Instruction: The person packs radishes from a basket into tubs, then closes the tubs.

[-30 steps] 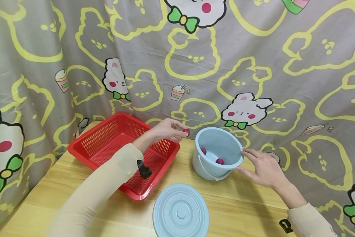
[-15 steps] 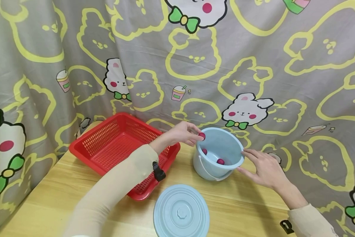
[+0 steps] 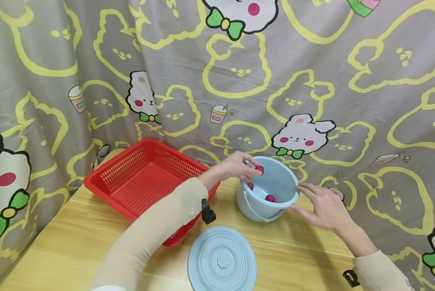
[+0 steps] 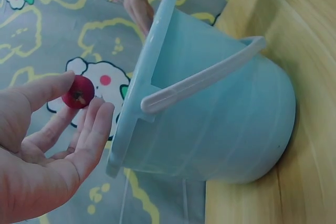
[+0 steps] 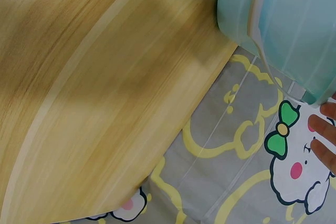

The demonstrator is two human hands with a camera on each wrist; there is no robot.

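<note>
My left hand (image 3: 235, 166) pinches a small, round dark-red fruit (image 3: 259, 169) between thumb and fingertips, over the left rim of a light-blue bucket (image 3: 253, 209). In the left wrist view the fruit (image 4: 79, 92) shows a brownish, star-like end; its exact kind is unclear. Inside the bucket lie two more such fruits, one fruit (image 3: 250, 186) by the left wall and another fruit (image 3: 270, 198) nearer the front. My right hand (image 3: 324, 207) rests its fairly straight fingers and thumb against the bucket's right rim. Only the fingertips (image 5: 323, 150) appear in the right wrist view.
A red perforated basket (image 3: 144, 178) stands left of the bucket, partly behind my left forearm. The round blue lid (image 3: 222, 258) lies flat on the wooden table (image 3: 293, 258) in front. A patterned curtain (image 3: 181, 60) hangs behind the table.
My left hand has carried the fruit rightward from above the basket's edge to the bucket's opening. My right hand and the bucket have stayed in place.
</note>
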